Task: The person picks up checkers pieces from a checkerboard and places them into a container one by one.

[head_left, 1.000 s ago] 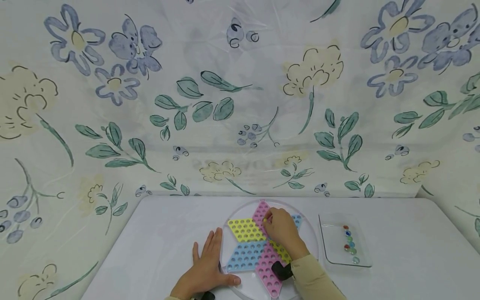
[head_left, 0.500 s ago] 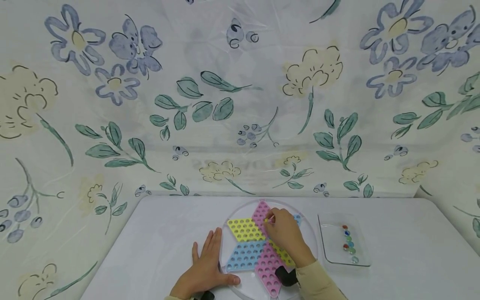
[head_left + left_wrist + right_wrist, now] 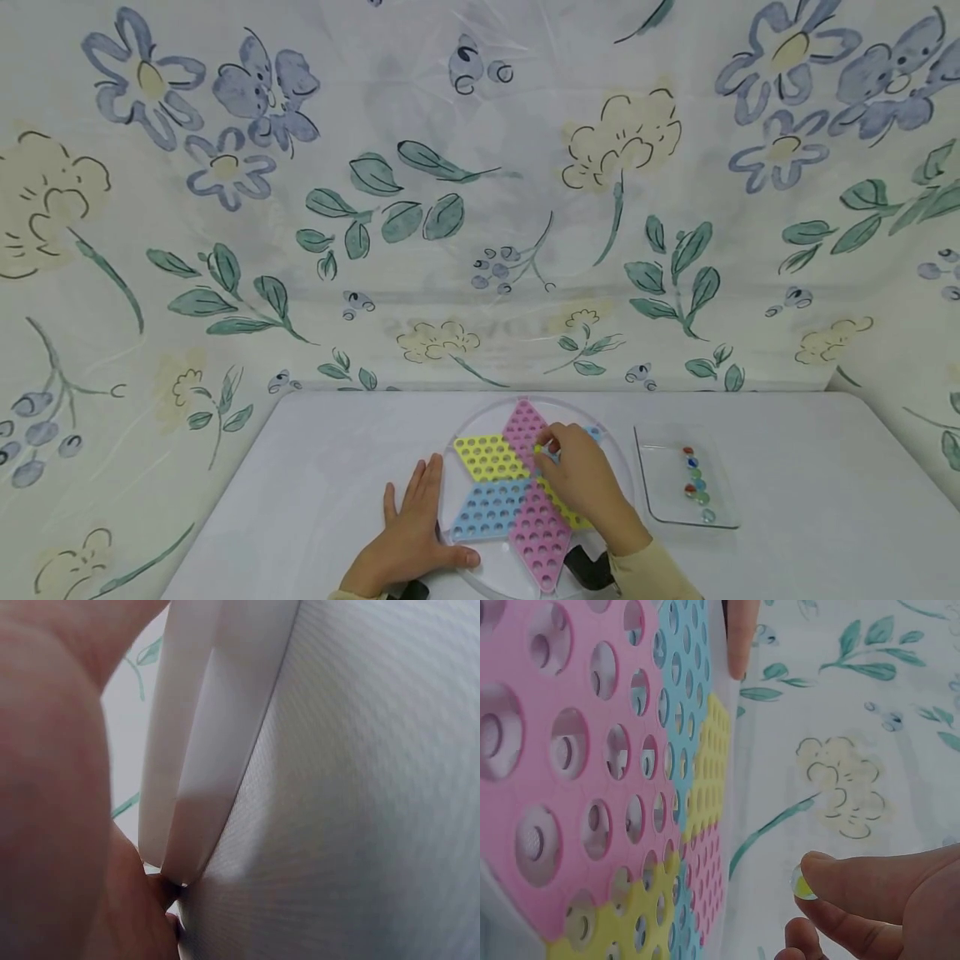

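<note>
A star-shaped Chinese checkers board (image 3: 491,510) with pink, yellow and blue holed panels lies on a round, pale base (image 3: 495,560). My right hand (image 3: 588,479) is over the board's upper right part, hiding some of the panels there. Between its thumb and a finger it pinches a clear glass marble (image 3: 802,887) with a yellow-green core. The left hand (image 3: 408,537) rests at the base's left edge, fingers stretched out and thumb at the rim. In the left wrist view, the rim (image 3: 217,750) stands close by the fingers.
To the right of the board, a clear square tray (image 3: 693,526) holds several coloured marbles (image 3: 691,490). Both stand on a white table (image 3: 300,467). Behind the table hangs a flowered cloth (image 3: 480,250).
My right hand has shifted slightly right and toward me over the board, the marble still pinched. The left hand has stayed at the rim.
</note>
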Demonstrator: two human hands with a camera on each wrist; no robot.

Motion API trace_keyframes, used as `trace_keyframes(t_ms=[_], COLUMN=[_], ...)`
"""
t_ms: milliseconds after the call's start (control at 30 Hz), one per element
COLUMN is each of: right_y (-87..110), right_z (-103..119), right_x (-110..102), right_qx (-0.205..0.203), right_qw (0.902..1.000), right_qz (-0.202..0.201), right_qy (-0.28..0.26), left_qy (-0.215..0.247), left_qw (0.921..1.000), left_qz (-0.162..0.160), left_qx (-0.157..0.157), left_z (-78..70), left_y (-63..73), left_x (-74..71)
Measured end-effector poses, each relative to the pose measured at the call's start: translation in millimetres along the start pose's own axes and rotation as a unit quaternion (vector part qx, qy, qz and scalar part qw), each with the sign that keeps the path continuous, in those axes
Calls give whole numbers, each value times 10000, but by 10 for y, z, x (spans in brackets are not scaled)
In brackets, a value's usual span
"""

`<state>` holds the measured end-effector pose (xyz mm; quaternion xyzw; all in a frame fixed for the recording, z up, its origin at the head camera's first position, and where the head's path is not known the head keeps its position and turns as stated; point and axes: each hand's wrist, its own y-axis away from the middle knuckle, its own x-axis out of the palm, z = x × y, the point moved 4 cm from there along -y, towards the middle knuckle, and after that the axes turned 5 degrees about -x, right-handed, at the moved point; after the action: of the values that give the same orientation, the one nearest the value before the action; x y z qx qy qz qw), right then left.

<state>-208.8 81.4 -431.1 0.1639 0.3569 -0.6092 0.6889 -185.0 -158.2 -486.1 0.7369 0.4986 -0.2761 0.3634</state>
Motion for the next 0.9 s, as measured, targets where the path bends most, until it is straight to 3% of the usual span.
trace_keyframes(t_ms=[567, 900], right_y=[159, 205], right_z=[8, 5], right_x=[-147, -240], right_qx=[50, 302], right_qw=[9995, 9989], right_qz=[-266, -300], right_qy=[153, 179], left_qy=[32, -13], left_qw=[10000, 10000], left_qz=[27, 36], left_qx=[83, -23], left_z=[-3, 6], left_y=[17, 6], left_x=[-12, -1])
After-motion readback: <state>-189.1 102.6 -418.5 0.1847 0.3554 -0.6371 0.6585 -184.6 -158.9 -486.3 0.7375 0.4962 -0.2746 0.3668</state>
